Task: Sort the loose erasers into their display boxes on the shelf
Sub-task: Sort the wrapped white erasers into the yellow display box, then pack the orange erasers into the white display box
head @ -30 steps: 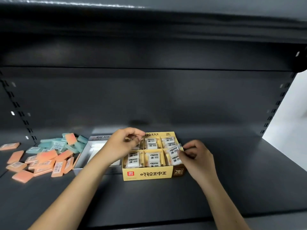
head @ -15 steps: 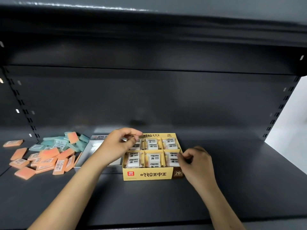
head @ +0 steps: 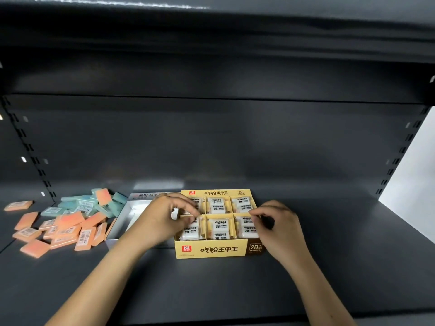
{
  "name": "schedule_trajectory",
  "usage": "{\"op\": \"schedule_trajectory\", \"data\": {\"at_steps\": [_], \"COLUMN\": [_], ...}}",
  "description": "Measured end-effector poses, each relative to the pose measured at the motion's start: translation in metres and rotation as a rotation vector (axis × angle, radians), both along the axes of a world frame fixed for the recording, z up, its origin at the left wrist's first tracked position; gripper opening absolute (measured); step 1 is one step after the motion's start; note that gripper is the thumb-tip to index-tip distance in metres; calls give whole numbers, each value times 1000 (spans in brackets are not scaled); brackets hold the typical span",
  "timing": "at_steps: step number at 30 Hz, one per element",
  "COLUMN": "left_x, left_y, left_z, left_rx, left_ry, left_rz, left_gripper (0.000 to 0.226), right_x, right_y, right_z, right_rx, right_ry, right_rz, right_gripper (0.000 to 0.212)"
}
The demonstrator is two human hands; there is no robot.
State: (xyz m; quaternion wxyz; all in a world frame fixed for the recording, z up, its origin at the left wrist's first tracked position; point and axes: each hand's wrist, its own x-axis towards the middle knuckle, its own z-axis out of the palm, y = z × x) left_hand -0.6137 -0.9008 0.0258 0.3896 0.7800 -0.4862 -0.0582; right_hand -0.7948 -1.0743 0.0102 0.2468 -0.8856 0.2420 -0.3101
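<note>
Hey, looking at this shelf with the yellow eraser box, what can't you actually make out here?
Head view only:
- Left compartments of the yellow cardboard display box: partly hidden by the left hand.
- What either hand pinches: the right hand has curled fingers that hide it.
- Silver box: its inside is mostly hidden behind the left forearm.
- Barcode labels on the loose orange erasers: too small to read.

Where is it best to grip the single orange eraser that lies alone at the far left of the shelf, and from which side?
Probably pinch the single orange eraser across its two long edges, coming from above. It lies flat on the dark grey metal shelf, apart from the pile of orange and teal erasers, so both edges are free.
</note>
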Motion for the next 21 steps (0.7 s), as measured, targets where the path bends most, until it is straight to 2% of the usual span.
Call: {"op": "schedule_trajectory", "data": {"at_steps": [2,9,13,19,21], "left_x": [1,7,5,6,6], "left_y": [1,9,11,13,13], "left_z": [-2,-3,-4,-8,-8], "left_rx": [-2,-15,-4,5,-1], "left_ry": [-18,-26,-81,-104,-97], "left_rz": [0,20,-15,-29,-23], "left_gripper": [30,22,18,23,16], "right_x": [1,4,11,17,16], "right_y": [0,4,17,26,26], "right_z": [1,11,12,13,13], "right_rx": [-7,1,-74,-112,-109], "right_ry": [29,18,124,213,206], "right_rz": [46,167,319,372,366], "right_gripper": [14,16,23,28,27]}}
